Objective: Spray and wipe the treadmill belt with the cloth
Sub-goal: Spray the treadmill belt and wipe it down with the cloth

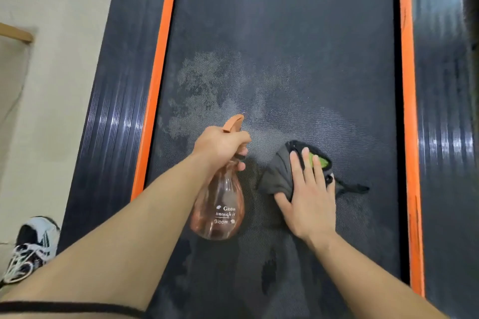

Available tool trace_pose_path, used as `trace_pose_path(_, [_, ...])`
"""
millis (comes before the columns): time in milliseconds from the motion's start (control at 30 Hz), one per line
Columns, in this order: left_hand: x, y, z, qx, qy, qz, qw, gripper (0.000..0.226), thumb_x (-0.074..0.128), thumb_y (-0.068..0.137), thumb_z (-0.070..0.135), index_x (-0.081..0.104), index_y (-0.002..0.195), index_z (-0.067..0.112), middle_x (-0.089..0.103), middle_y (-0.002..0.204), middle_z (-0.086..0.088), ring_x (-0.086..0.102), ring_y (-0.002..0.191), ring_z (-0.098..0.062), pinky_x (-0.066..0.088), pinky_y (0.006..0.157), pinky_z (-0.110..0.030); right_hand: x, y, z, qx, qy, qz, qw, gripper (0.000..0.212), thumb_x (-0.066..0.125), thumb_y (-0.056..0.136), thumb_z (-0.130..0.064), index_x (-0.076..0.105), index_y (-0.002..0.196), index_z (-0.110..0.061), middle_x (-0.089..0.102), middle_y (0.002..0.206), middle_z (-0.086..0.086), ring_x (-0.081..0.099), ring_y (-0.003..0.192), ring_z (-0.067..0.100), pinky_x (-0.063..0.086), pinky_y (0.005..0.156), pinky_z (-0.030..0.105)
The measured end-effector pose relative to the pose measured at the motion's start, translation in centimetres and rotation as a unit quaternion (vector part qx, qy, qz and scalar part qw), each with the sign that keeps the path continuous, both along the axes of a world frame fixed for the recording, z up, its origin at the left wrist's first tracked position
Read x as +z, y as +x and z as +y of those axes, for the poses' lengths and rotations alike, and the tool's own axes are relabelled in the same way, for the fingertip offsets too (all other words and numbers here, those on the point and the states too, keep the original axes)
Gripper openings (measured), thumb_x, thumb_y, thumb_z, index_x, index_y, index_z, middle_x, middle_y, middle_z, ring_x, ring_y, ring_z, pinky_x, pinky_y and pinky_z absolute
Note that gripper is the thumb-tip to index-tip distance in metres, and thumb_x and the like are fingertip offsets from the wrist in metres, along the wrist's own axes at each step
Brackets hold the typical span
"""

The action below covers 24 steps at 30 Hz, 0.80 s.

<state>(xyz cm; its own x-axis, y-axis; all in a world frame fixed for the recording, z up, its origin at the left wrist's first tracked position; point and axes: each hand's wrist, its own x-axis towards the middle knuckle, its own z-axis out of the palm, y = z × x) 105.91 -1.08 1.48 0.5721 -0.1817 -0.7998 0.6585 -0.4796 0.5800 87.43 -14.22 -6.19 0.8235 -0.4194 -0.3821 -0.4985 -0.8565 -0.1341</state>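
Note:
The dark treadmill belt (pixel 285 33) runs up the middle of the view, with a pale wet patch (pixel 212 90) ahead of my hands. My left hand (pixel 220 145) grips the neck and trigger of a clear pink spray bottle (pixel 220 210), its nozzle pointing up the belt toward the patch. To its right, my right hand (pixel 308 194) lies flat with straight fingers on a crumpled grey cloth (pixel 277 176) that has a green part. The cloth sits on the belt, partly hidden under my palm.
Orange strips (pixel 160 59) (pixel 407 85) border the belt, with glossy dark side rails (pixel 114 111) (pixel 445 111) outside them. Beige floor (pixel 57 59) lies to the left, and a black and white sneaker (pixel 31 246) stands at the lower left beside the rail.

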Motion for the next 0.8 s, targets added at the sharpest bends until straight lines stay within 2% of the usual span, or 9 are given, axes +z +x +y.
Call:
trace_pose_path(167, [-0.4, 1.5, 2.5, -0.007, -0.065, -0.004, 0.998, 0.023, 0.073, 0.084, 0.017, 0.070, 0.102, 0.003, 0.069, 0.086, -0.013, 0.063, 0.070, -0.030, 0.053, 0.064, -0.036, -0.9, 13.4, -4.9, -0.038, 0.030, -0.039, 0.998, 0.084, 0.031, 0.092, -0.062, 0.001, 0.163, -0.027, -0.005, 0.172, 0.003, -0.003, 0.158, 0.026, 0.008, 0.122, 0.063])
trace_pose_path(200, [-0.5, 2.0, 2.9, -0.017, -0.070, -0.010, 0.997, 0.026, 0.074, 0.078, 0.020, 0.072, 0.100, 0.006, 0.070, 0.085, -0.013, 0.064, 0.071, -0.031, 0.052, 0.068, -0.039, -0.9, 17.0, -5.8, -0.029, 0.039, -0.041, 0.998, 0.082, 0.034, 0.096, -0.061, 0.000, 0.163, -0.027, -0.007, 0.172, 0.003, -0.006, 0.158, 0.025, 0.005, 0.123, 0.063])
trace_pose_path(267, [-0.8, 2.9, 3.7, -0.025, -0.066, -0.033, 0.997, 0.013, 0.072, 0.073, 0.024, 0.071, 0.085, 0.020, 0.072, 0.085, -0.017, 0.065, 0.068, -0.030, 0.053, 0.070, -0.039, -1.1, 21.1, -5.6, 0.004, 0.038, -0.038, 0.999, 0.082, 0.037, 0.098, -0.059, -0.002, 0.163, -0.027, -0.009, 0.171, 0.002, -0.008, 0.157, 0.024, 0.002, 0.123, 0.062])
trace_pose_path(333, [-1.3, 3.5, 4.4, -0.001, -0.058, -0.040, 0.998, 0.012, 0.072, 0.080, 0.019, 0.068, 0.086, 0.030, 0.072, 0.087, -0.017, 0.063, 0.064, -0.028, 0.053, 0.065, -0.034, -1.5, 19.9, -2.7, 0.062, 0.013, -0.053, 0.997, 0.087, 0.042, 0.093, -0.059, 0.001, 0.163, -0.026, -0.006, 0.172, 0.003, -0.005, 0.158, 0.025, 0.002, 0.122, 0.061])
trace_pose_path(400, [-1.5, 3.6, 5.0, 0.040, -0.060, -0.025, 0.997, 0.021, 0.069, 0.088, 0.015, 0.068, 0.098, 0.034, 0.071, 0.084, -0.011, 0.061, 0.063, -0.024, 0.052, 0.056, -0.028, -1.5, 14.6, 1.0, 0.173, 0.017, -0.058, 0.983, 0.094, 0.046, 0.085, -0.060, 0.005, 0.163, -0.027, -0.004, 0.172, 0.001, -0.002, 0.158, 0.023, 0.005, 0.122, 0.060])
trace_pose_path(500, [-0.7, 3.6, 5.7, 0.053, -0.071, -0.001, 0.996, 0.026, 0.068, 0.092, 0.013, 0.069, 0.111, 0.031, 0.070, 0.087, -0.011, 0.060, 0.058, -0.020, 0.049, 0.048, -0.024, -0.7, 10.8, 0.8, 0.299, 0.061, -0.012, 0.952, 0.094, 0.036, 0.079, -0.062, 0.002, 0.163, -0.033, -0.008, 0.171, -0.007, -0.004, 0.158, 0.016, 0.008, 0.125, 0.056])
trace_pose_path(600, [-0.7, 4.2, 6.5, 0.007, -0.084, -0.014, 0.996, 0.043, 0.068, 0.092, 0.015, 0.061, 0.125, 0.042, 0.071, 0.089, -0.014, 0.062, 0.066, -0.025, 0.052, 0.059, -0.030, -0.9, 17.6, -2.9, 0.215, 0.055, -0.029, 0.975, 0.087, 0.039, 0.089, -0.057, 0.003, 0.163, -0.030, -0.006, 0.171, -0.006, -0.004, 0.158, 0.017, 0.009, 0.124, 0.058])
trace_pose_path(700, [-0.9, 4.9, 7.1, -0.016, -0.084, -0.028, 0.996, 0.019, 0.070, 0.090, 0.017, 0.070, 0.105, 0.030, 0.073, 0.100, -0.024, 0.061, 0.072, -0.030, 0.050, 0.072, -0.041, -0.6, 22.9, -3.8, 0.053, 0.063, -0.029, 0.996, 0.083, 0.045, 0.098, -0.052, 0.001, 0.163, -0.024, -0.008, 0.171, 0.001, -0.005, 0.158, 0.022, 0.004, 0.124, 0.060])
trace_pose_path(800, [-1.1, 4.7, 7.6, -0.012, -0.073, -0.020, 0.997, 0.018, 0.067, 0.093, 0.014, 0.068, 0.098, 0.031, 0.074, 0.097, -0.018, 0.061, 0.069, -0.029, 0.051, 0.070, -0.038, -0.8, 19.1, -1.1, 0.117, 0.020, -0.026, 0.993, 0.086, 0.041, 0.097, -0.054, -0.005, 0.162, -0.021, -0.012, 0.171, 0.004, -0.009, 0.157, 0.024, 0.002, 0.123, 0.059])
